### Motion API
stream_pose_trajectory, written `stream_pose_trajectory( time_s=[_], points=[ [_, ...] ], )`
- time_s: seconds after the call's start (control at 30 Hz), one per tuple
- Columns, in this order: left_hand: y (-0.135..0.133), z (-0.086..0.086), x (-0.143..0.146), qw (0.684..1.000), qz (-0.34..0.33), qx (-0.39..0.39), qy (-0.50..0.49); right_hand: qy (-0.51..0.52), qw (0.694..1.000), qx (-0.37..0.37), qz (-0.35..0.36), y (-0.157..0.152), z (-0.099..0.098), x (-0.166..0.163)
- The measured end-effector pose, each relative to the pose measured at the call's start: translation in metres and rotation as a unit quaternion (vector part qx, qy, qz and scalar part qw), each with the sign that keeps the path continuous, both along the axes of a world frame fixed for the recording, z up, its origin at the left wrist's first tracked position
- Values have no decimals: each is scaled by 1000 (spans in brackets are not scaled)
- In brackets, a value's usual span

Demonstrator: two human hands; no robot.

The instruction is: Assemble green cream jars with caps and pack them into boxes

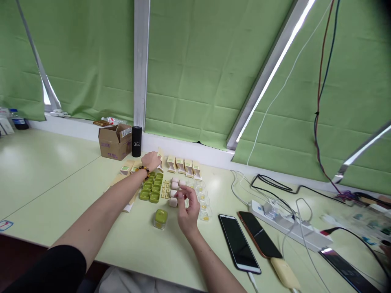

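Note:
My left hand [151, 160] reaches far forward and closes on a small cream carton [160, 157] at the left end of a row of upright cream cartons [184, 166]. My right hand [188, 206] hovers nearer, fingers pinched on a small pale cap [181, 195] above a cluster of white caps [174, 192]. Several green caps [152, 189] lie in rows to the left. One green-capped jar [160, 218] stands alone in front. Clear little jars [204, 201] stand to the right of my right hand.
A cardboard box [115, 142] and a black cylinder [136, 141] stand at the back by the green blinds. Two phones [239, 243] [259, 234], a white power strip [285, 223] and tangled cables [275, 185] lie to the right on the pale table [45, 179].

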State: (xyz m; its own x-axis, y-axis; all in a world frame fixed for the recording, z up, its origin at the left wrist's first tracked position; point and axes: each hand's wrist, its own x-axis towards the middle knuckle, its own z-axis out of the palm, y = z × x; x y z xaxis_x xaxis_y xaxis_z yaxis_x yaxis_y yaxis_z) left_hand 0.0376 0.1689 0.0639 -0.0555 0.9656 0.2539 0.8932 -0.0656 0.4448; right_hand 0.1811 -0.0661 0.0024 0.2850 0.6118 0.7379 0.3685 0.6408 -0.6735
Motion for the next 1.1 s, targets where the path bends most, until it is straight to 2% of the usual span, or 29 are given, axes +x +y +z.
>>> stream_pose_trajectory(
  time_s=[0.23, 0.37, 0.47, 0.6, 0.7, 0.8, 0.87, 0.9, 0.97, 1.03, 1.1],
  points=[
    [16, -15, 26, 999, 15, -49, -2, -1, 1000, -6, 11, -2, 2, -2],
    [19, -19, 29, 997, 5, -73, -15, -2, 1000, -12, 21, -2, 0, -1],
    [17, -11, 23, 998, -6, -62, -24, -4, 1000, -16, 11, -1, 0, 1],
    [5, 12, 10, 998, -20, -34, -41, 6, 1000, -23, 3, 1, 0, 4],
    [-18, 23, -3, 994, -89, -26, -59, 31, 999, -20, 1, 3, 2, 7],
    [-59, 22, -21, 973, -215, -36, -76, 53, 998, -13, -11, 5, 5, 10],
    [-94, 14, -36, 948, -302, -58, -81, 64, 998, -9, -14, 6, 7, 12],
    [-111, 8, -44, 920, -375, -70, -84, 68, 998, -9, -15, 6, 9, 13],
    [-145, -4, -58, 880, -460, -100, -70, 71, 997, -11, -15, 7, 12, 13],
    [-173, -16, -66, 863, -494, -98, -30, 65, 998, -15, -9, 8, 14, 11],
    [-193, -27, -68, 863, -500, -69, 7, 49, 999, -20, 2, 9, 15, 9]
  ],
)
